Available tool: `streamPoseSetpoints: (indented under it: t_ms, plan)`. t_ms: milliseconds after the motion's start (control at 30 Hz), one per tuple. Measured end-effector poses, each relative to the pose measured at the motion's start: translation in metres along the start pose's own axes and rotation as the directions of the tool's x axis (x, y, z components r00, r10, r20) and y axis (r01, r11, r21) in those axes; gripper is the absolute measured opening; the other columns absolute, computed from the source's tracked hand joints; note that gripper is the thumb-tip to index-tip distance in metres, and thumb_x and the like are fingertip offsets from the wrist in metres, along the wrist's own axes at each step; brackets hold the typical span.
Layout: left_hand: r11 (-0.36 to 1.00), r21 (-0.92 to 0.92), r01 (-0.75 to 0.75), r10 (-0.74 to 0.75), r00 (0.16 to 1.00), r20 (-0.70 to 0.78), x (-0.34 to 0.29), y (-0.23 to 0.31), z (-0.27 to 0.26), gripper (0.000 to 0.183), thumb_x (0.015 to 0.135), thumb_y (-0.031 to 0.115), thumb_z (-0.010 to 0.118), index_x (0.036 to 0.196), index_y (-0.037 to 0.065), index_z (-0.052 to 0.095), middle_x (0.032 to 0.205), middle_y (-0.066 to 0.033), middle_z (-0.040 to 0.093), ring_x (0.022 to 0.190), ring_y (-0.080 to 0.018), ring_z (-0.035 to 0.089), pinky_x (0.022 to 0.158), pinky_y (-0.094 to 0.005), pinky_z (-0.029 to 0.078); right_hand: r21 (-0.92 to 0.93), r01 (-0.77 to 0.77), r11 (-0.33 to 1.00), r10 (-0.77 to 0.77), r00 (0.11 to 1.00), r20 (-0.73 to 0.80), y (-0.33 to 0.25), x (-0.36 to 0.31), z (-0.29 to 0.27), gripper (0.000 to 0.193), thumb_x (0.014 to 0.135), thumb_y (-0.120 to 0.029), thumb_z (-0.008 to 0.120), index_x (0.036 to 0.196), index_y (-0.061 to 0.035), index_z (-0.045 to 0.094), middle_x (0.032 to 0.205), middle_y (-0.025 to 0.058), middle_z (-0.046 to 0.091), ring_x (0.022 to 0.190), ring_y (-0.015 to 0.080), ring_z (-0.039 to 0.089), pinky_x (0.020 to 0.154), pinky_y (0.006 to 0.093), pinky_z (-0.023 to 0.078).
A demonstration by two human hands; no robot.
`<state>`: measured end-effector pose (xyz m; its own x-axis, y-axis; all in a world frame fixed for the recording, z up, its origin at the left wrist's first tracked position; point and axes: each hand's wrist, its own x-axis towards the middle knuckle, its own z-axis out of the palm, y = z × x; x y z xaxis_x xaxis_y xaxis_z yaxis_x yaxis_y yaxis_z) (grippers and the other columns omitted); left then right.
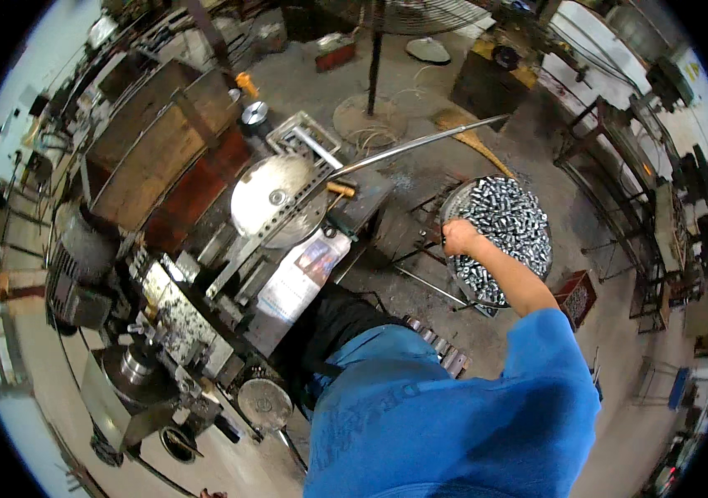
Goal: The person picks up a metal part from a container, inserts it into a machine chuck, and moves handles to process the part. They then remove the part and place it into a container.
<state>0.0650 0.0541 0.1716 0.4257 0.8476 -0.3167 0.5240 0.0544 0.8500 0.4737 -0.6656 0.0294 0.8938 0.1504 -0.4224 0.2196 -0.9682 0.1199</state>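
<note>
At the left rim of a round tray (455, 202), your right hand (458, 237) rests with its fingers curled inward; whether they grip the rim or one of the small metal cylinders (507, 220) cannot be told. The cylinders lie heaped across the tray out to its right edge, the rim presumably there to stop them rolling off. A metal stand (430, 286) lifts the load off the floor (615, 332), likely for easier reach. Your left hand is not visible.

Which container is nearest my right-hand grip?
The round basin full of small shiny metal pieces: your right-hand grip is at its left edge. The rectangular red box sits farther off, right of the basin.
</note>
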Motion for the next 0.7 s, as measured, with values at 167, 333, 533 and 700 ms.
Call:
streamPoseSetpoints:
  t_ms: [167, 333, 533, 700]
  plan:
    - [0.999, 0.035, -0.041, 0.041, 0.999, -0.009, 0.005, 0.013, 0.022, 0.031, 0.086, 0.014, 0.057, 0.110, -0.005, 0.056, 0.079, -0.0156, 0.060, 0.064, -0.0205, 0.055, 0.058, -0.0311, 0.049, 0.031, -0.091, 0.995, 0.088, 0.991, 0.105, 0.013, 0.000, -0.011, 0.033, 0.063, -0.027, 0.061, 0.087, -0.0053, 0.066, 0.093, 0.0148, 0.065, 0.090, 0.0280, 0.062, 0.078, 0.0350, 0.049]
    - [0.990, 0.077, -0.118, 0.119, 0.993, -0.016, 0.012, 0.033, 0.044, 0.031, 0.086, 0.014, 0.057, 0.110, -0.005, 0.056, 0.080, -0.0162, 0.061, 0.065, -0.0210, 0.056, 0.059, -0.0314, 0.050, 0.032, -0.073, 0.997, 0.068, 0.990, 0.126, 0.011, -0.009, -0.016, 0.034, 0.068, -0.025, 0.060, 0.097, -0.0073, 0.064, 0.109, 0.0089, 0.060, 0.104, 0.0245, 0.055, 0.087, 0.0376, 0.043]
    - [0.920, 0.183, -0.348, 0.376, 0.913, -0.155, -0.007, 0.072, 0.063, 0.031, 0.085, 0.013, 0.056, 0.110, -0.005, 0.056, 0.081, -0.0169, 0.061, 0.067, -0.0216, 0.057, 0.059, -0.0317, 0.050, 0.139, -0.208, 0.968, 0.213, 0.977, -0.018, 0.011, -0.018, -0.023, 0.041, 0.064, -0.028, 0.062, 0.097, -0.0044, 0.065, 0.115, 0.0169, 0.051, 0.113, 0.0284, 0.044, 0.094, 0.0440, 0.037]
    - [0.761, 0.169, -0.627, 0.649, 0.727, -0.226, -0.035, 0.137, 0.072, 0.030, 0.085, 0.013, 0.056, 0.110, -0.005, 0.056, 0.083, -0.0175, 0.062, 0.068, -0.0221, 0.058, 0.060, -0.0320, 0.051, 0.532, 0.040, 0.846, 0.177, 0.919, -0.351, -0.028, -0.044, -0.083, 0.052, 0.055, -0.027, 0.066, 0.102, -0.0065, 0.065, 0.108, 0.0200, 0.051, 0.105, 0.0346, 0.048, 0.090, 0.0369, 0.041]
